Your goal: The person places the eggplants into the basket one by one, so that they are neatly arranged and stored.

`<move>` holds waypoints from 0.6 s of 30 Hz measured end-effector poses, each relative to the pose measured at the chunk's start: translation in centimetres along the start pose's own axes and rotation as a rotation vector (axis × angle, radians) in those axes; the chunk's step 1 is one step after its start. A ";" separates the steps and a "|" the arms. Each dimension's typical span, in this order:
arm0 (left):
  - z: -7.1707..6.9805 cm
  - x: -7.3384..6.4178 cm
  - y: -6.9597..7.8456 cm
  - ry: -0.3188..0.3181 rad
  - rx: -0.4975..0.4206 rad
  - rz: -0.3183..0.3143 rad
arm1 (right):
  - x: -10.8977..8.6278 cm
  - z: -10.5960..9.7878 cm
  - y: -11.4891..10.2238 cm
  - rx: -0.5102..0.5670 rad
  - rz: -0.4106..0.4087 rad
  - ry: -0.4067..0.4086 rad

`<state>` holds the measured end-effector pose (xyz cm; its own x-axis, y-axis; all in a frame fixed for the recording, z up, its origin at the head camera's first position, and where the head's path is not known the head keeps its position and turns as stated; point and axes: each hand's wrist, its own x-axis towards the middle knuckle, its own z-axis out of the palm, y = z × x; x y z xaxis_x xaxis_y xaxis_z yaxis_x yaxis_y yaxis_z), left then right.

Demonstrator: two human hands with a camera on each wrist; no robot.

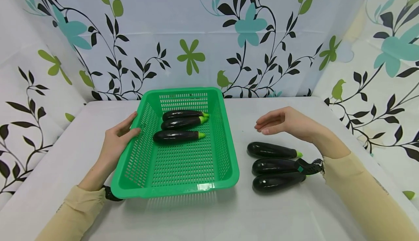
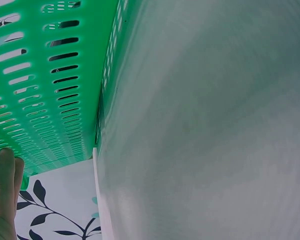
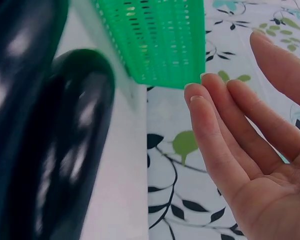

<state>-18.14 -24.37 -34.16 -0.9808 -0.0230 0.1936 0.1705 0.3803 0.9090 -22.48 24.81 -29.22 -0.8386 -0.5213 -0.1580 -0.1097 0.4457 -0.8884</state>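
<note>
My left hand [image 1: 115,141] grips the left rim of a green plastic basket [image 1: 229,142], thumb over the rim and fingers along the outer wall. In the left wrist view two of those fingers [image 2: 4,185] lie against the slotted side. Three dark eggplants [image 1: 178,136] with green stem ends lie inside the basket, toward its far end. My right hand [image 1: 284,124] hovers to the right of the basket with nothing in it, fingers extended and thumb apart. Just below it in the head view, three more eggplants [image 1: 271,150] lie side by side on the table; the wrist strap partly covers two.
A white cloth covers the table [image 1: 262,219]. Behind it and along both sides hang curtains [image 1: 196,15] printed with leaves, flowers and birds. Black straps [image 1: 309,167] sit on both wrists.
</note>
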 end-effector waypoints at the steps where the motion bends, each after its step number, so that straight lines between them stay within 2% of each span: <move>1: 0.0 0.0 0.0 -0.003 -0.004 0.000 | -0.2 -0.1 0.3 -0.001 0.001 0.003; 13: -0.1 0.2 -0.2 -0.002 -0.002 -0.003 | -2.7 -0.9 3.6 0.030 0.013 0.005; 18: -0.1 0.2 -0.3 -0.008 -0.016 -0.007 | -3.3 -1.1 4.9 0.027 0.021 0.035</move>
<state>-18.41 -24.55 -34.31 -0.9827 -0.0187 0.1844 0.1650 0.3652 0.9162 -20.85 29.49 -32.60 -0.8586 -0.4863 -0.1622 -0.0775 0.4360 -0.8966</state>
